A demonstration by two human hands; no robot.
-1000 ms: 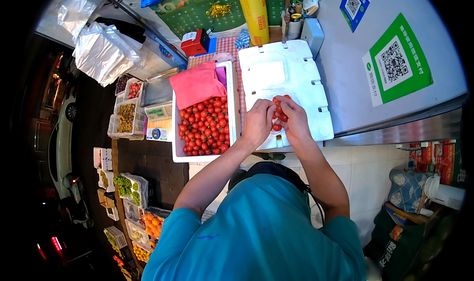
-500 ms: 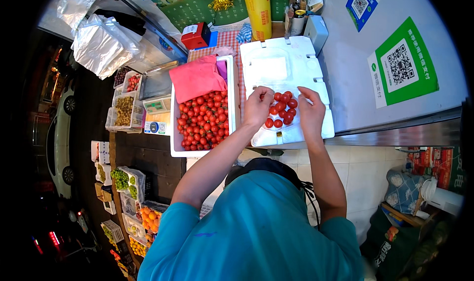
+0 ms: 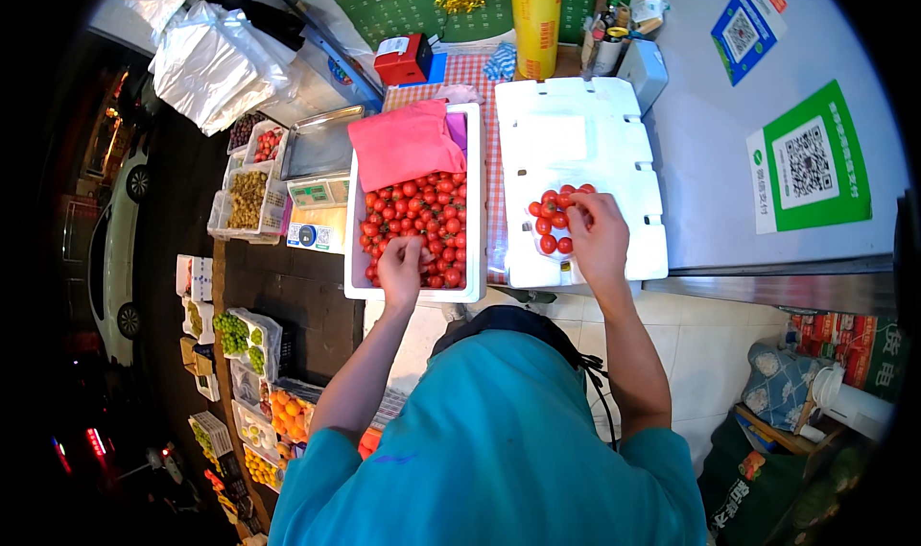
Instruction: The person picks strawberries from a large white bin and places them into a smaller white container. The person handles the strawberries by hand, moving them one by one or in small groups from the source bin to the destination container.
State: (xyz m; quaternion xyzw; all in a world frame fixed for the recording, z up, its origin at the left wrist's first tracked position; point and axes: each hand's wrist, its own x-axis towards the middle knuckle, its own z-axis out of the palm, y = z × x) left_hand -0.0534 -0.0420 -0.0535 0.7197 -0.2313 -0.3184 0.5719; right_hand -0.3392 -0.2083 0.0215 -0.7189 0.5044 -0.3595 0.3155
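A white foam box (image 3: 477, 210) holds many red cherry tomatoes (image 3: 414, 210), with a pink cloth (image 3: 405, 148) over its far part. My left hand (image 3: 401, 268) is at the near part of this box, fingers curled down among the tomatoes; what they grip is hidden. To the right, a white foam lid (image 3: 624, 153) lies flat. On it, several cherry tomatoes (image 3: 546, 226) sit together in a clear plastic container (image 3: 526, 249), hard to make out against the white. My right hand (image 3: 602, 234) is at the right side of this group, its fingertips closed on a tomato.
Left of the box stand a scale (image 3: 318, 193), a metal tray (image 3: 324, 143) and fruit baskets (image 3: 251, 201). Behind are a red box (image 3: 403, 59) and a yellow roll (image 3: 534, 28). A grey panel (image 3: 710, 181) rises on the right.
My left hand has moved left from the tomatoes on the lid to the foam box. My right hand has come in closer to the tomatoes on the lid. The view has shifted slightly.
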